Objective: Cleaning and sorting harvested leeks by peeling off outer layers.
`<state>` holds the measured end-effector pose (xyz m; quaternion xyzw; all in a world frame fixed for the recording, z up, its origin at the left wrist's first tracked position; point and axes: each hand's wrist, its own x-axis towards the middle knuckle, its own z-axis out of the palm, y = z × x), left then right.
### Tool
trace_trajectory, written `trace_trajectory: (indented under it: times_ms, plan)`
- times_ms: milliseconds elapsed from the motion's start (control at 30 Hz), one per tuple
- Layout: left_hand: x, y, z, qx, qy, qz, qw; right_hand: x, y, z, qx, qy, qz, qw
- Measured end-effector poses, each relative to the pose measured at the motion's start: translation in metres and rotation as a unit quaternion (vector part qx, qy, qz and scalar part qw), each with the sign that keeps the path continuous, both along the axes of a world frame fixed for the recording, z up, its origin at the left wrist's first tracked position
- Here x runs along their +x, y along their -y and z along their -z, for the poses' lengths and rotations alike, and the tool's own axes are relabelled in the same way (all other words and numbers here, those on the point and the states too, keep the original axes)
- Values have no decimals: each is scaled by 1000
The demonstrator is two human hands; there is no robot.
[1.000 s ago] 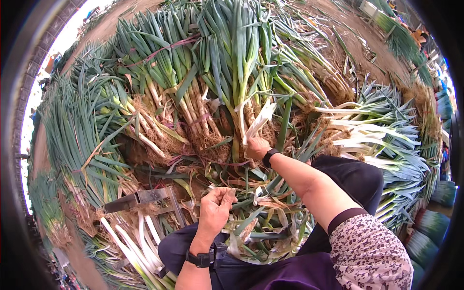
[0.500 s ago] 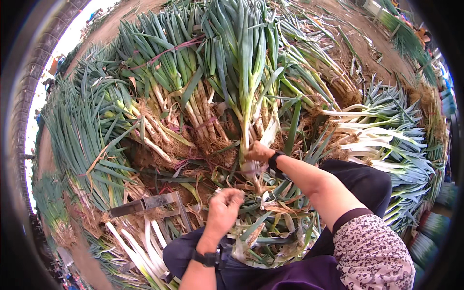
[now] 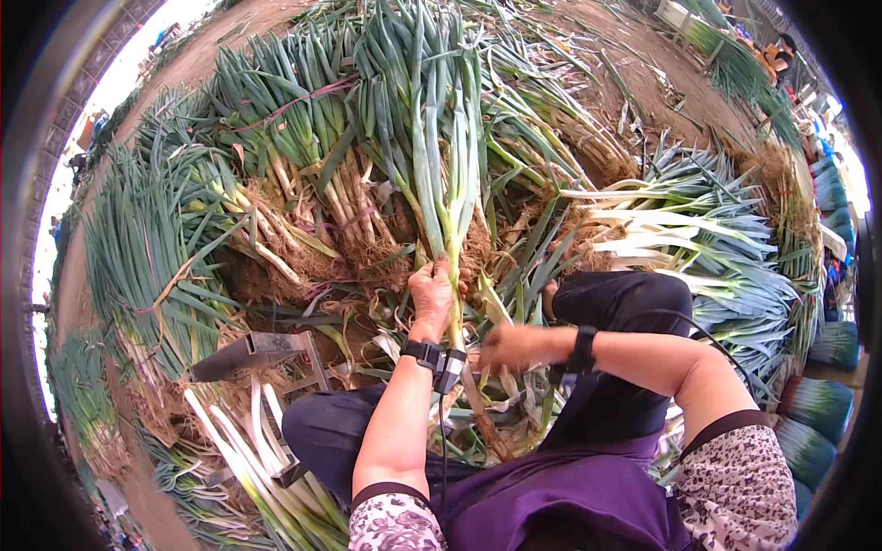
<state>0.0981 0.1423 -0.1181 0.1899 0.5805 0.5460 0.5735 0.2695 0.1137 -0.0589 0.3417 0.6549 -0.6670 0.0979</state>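
My left hand point(image 3: 431, 292) is wrapped round the stalk of a long leek point(image 3: 455, 230). The leek's green leaves reach away to the top, and its pale lower end points down toward my lap. Close to that lower stalk is my right hand point(image 3: 514, 349), smeared by motion, so its fingers do not show clearly. Peeled outer leaves and scraps point(image 3: 528, 404) lie between my knees, below the hands.
Unpeeled leeks with earthy roots point(image 3: 367, 216) lie in bundles ahead and to the left. Peeled white leeks point(image 3: 643, 227) are heaped at the right, more point(image 3: 243, 450) at the lower left. Beside my left knee stands a metal frame point(image 3: 248, 356).
My left hand has moved up and forward onto the leek's stalk. My right hand has left its upper stalk and come down toward me. The view has shifted slightly.
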Motion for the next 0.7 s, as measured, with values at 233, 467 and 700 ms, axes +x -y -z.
trace_trajectory:
  times_ms: [233,467,700]
  plan:
    - [14,14,-60,97,39,-79,991,-44,-85,-24,-158,-245,449,845]
    - [-43,13,-119,175,-3,-59,983,-88,-64,-55,42,-252,442,860]
    - [-72,26,-136,160,141,-84,973,-118,-20,-65,-152,-296,469,818]
